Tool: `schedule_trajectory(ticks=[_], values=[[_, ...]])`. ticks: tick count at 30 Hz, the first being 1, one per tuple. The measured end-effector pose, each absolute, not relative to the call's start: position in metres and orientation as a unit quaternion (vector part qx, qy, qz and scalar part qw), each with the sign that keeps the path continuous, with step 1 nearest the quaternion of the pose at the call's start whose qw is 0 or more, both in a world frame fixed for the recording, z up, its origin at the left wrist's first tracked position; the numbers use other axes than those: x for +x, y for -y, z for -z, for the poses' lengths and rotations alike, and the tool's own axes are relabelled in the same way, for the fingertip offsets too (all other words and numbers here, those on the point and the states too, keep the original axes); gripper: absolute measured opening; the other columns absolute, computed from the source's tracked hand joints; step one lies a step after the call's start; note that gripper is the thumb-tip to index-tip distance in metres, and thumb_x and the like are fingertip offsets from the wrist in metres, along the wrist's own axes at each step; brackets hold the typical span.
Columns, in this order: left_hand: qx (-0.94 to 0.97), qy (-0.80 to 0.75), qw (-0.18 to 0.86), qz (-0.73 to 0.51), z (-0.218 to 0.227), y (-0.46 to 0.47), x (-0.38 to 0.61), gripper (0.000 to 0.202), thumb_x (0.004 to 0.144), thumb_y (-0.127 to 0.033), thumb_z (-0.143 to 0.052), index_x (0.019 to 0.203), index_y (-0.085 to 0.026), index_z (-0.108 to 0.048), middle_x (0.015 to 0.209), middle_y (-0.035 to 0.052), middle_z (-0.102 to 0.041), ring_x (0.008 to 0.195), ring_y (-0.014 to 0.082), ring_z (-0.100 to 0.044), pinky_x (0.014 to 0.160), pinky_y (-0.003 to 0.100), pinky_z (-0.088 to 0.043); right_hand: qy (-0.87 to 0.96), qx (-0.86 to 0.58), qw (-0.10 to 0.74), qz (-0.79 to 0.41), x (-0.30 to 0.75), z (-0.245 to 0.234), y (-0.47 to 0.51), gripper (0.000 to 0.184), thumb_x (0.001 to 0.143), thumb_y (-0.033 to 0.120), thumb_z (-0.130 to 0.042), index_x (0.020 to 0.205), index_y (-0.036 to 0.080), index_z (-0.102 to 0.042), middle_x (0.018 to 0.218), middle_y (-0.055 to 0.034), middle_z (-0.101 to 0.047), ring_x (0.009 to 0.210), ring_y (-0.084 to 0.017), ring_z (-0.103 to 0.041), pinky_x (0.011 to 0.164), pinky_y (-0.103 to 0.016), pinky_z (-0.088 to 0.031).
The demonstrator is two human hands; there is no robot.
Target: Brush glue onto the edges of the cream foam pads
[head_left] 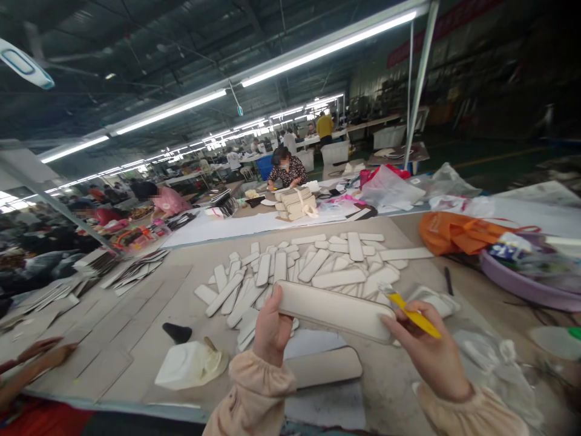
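A long cream strip with rounded ends and a dark edge [333, 310] is held up over the table, its left end gripped by my left hand [271, 330]. In my right hand [431, 348] is a small brush with a yellow handle [416, 316], its pale bristle end pointing up and left. The fingertips of that hand also touch the strip's right end. Beneath, a similar strip [324, 368] lies on a white sheet [336, 409]. A white plastic container [179, 367] with something yellowish at its opening stands left of my left sleeve.
Many similar strips [276, 266] lie heaped beyond my hands. A black object [177, 332] sits behind the container. At right are a purple basin [521, 284], an orange bag [458, 233] and clear plastic bags. Another person's hands [43, 354] rest at the left; a co-worker [288, 169] sits opposite.
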State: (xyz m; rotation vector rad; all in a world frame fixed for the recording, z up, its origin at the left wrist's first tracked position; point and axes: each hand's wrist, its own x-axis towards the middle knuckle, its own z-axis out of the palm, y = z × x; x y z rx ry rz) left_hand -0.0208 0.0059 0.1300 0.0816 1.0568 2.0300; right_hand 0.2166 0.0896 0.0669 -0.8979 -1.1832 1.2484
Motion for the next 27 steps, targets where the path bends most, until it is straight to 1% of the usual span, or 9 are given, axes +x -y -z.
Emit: schedule_trajectory(ticks=[3,9,13,16,18,20,24,27], values=[[0.020,-0.425,0.410,-0.807,-0.120,-0.004,-0.025,0.014,0.086,-0.017,-0.052,0.090,-0.010,-0.063,0.091,0.0090,-0.068,0.078,0.0154,-0.066,0.069,0.026,-0.056,0.509,-0.373,0.567,-0.529,0.211,-0.062,-0.091,0.044,0.061,0.030,-0.078,0.091,0.024,-0.047,0.075,0.0022,-0.055,0.066,-0.013,-0.058,0.060,-0.024,-0.050],[0.003,-0.429,0.418,-0.801,-0.109,-0.006,-0.036,0.014,0.086,-0.017,-0.052,0.093,-0.011,-0.062,0.093,0.0091,-0.068,0.081,0.0161,-0.065,0.072,0.028,-0.055,0.521,-0.375,0.569,-0.514,0.199,-0.052,-0.095,0.046,0.061,0.032,-0.078,0.093,0.024,-0.046,0.076,0.0012,-0.057,0.064,-0.014,-0.058,0.059,-0.025,-0.050],[0.015,-0.436,0.437,-0.787,-0.101,-0.011,-0.049,0.013,0.083,-0.018,-0.056,0.092,-0.011,-0.063,0.094,0.0085,-0.068,0.083,0.0162,-0.065,0.074,0.028,-0.055,0.527,-0.393,0.560,-0.503,0.193,-0.046,-0.100,0.045,0.061,0.035,-0.078,0.092,0.025,-0.046,0.075,0.0016,-0.057,0.062,-0.014,-0.058,0.058,-0.025,-0.051],[0.039,-0.458,0.487,-0.742,-0.092,-0.016,-0.063,0.017,0.078,-0.019,-0.063,0.093,-0.012,-0.063,0.090,0.0070,-0.069,0.078,0.0163,-0.065,0.070,0.026,-0.054,0.543,-0.408,0.551,-0.484,0.189,-0.042,-0.107,0.043,0.063,0.038,-0.076,0.092,0.026,-0.046,0.076,0.0011,-0.058,0.064,-0.015,-0.059,0.059,-0.026,-0.052],[0.060,-0.478,0.529,-0.699,-0.085,-0.020,-0.073,0.020,0.074,-0.021,-0.067,0.091,-0.012,-0.064,0.086,0.0065,-0.069,0.074,0.0166,-0.065,0.068,0.026,-0.053,0.565,-0.422,0.538,-0.461,0.186,-0.041,-0.113,0.042,0.065,0.039,-0.074,0.092,0.025,-0.045,0.076,0.0006,-0.059,0.064,-0.016,-0.060,0.059,-0.026,-0.052],[0.075,-0.494,0.548,-0.670,-0.078,-0.027,-0.082,0.020,0.071,-0.022,-0.070,0.087,-0.013,-0.063,0.083,0.0060,-0.069,0.072,0.0168,-0.064,0.067,0.026,-0.053,0.595,-0.439,0.520,-0.428,0.181,-0.040,-0.119,0.040,0.067,0.041,-0.072,0.093,0.025,-0.045,0.076,0.0002,-0.060,0.065,-0.016,-0.061,0.059,-0.026,-0.053],[0.083,-0.518,0.538,-0.660,-0.062,-0.046,-0.097,0.025,0.067,-0.025,-0.073,0.086,-0.013,-0.063,0.082,0.0053,-0.069,0.071,0.0157,-0.064,0.066,0.025,-0.051,0.656,-0.474,0.465,-0.358,0.168,-0.036,-0.135,0.034,0.073,0.040,-0.066,0.094,0.025,-0.044,0.076,0.0007,-0.061,0.063,-0.015,-0.061,0.060,-0.025,-0.052],[0.070,-0.544,0.528,-0.648,-0.044,-0.063,-0.104,0.030,0.063,-0.028,-0.075,0.085,-0.014,-0.062,0.078,0.0041,-0.069,0.065,0.0142,-0.063,0.060,0.024,-0.049,0.692,-0.501,0.419,-0.309,0.157,-0.022,-0.148,0.028,0.076,0.039,-0.061,0.094,0.026,-0.044,0.073,0.0022,-0.061,0.060,-0.015,-0.060,0.060,-0.025,-0.050]])
